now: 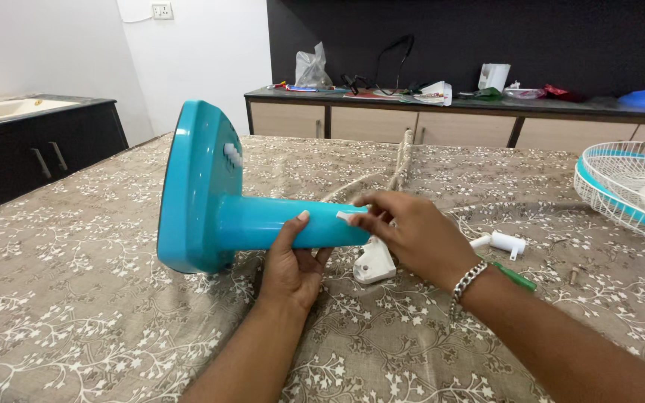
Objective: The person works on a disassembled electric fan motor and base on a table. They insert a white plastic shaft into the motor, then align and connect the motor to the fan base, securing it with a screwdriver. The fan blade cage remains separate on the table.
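The teal fan stand point(218, 201) lies on its side on the table point(76, 298), its round base upright and its column pointing toward the white fan grille point(628, 186). The left hand point(293, 265) wraps the column from below; the right hand point(404, 231) closes its fingertips on the column's open end, just above a white plastic bracket point(375, 263). A firm grip under the column seems best to stop the stand rolling. Beyond the base the table lies open; the grille side is crowded with a white fitting point(505, 242) and a green screwdriver point(515, 276).
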